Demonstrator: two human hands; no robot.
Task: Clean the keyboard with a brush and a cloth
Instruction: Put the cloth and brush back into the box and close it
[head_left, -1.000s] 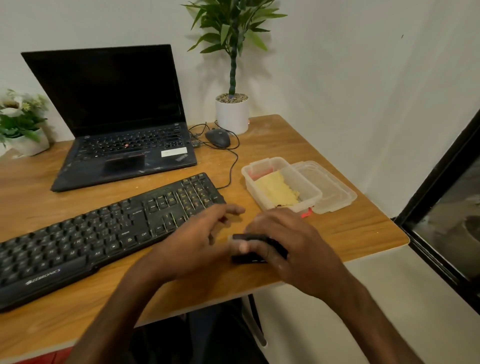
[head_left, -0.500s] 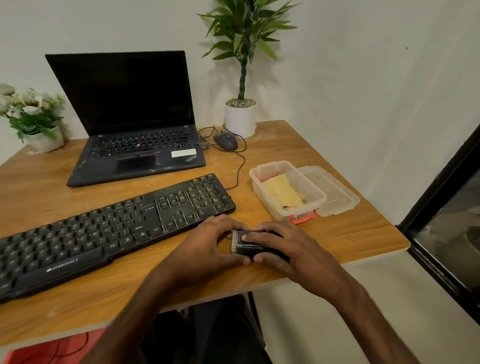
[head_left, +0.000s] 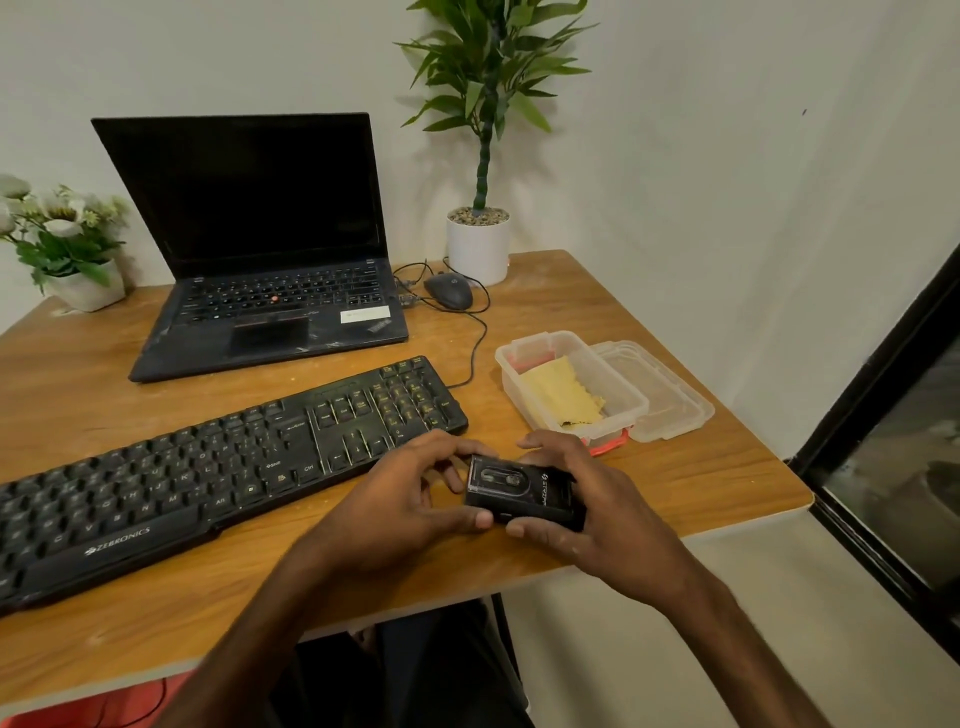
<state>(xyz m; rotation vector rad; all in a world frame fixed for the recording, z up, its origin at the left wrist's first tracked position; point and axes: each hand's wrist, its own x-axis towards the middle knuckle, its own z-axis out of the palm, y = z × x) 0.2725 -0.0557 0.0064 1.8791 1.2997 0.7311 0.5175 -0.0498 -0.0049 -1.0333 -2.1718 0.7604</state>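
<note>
Rolled upward since 0.5 s ago, the brush tool (head_left: 519, 488) now shows its broad top face, a black box with a clear window and a pale logo, where before its pale end faced left and the right hand covered most of it. It sits just off the keyboard's (head_left: 208, 467) near right corner, close to the arrow keys, held between the 2 hands (whether its underside touches the table (head_left: 727, 483) cannot be told). The left hand (head_left: 400, 499) pinches its left end: thumb pressed on the near corner, fingers curled over the far side and partly hidden. The right hand (head_left: 608, 514) is clamped round its right end, thumb along the near edge, index finger hooked over the far edge, palm cupping the rest.

Right of the keyboard's number pad stands a clear plastic container (head_left: 511, 358) with red clips, and the yellow cloth (head_left: 563, 397) lies inside it, untouched. The container's lid (head_left: 670, 405) rests against the side farther from the keyboard. Behind the keyboard sits an open laptop (head_left: 260, 291) with a dark screen, and beyond the keyboard's far right corner lies a dark mouse (head_left: 449, 291). Farther behind that corner a tall potted plant (head_left: 478, 249) stands against the wall. Beyond the keyboard's far left end, a small white flower pot (head_left: 83, 291) with pale blooms sits at the table's edge
</note>
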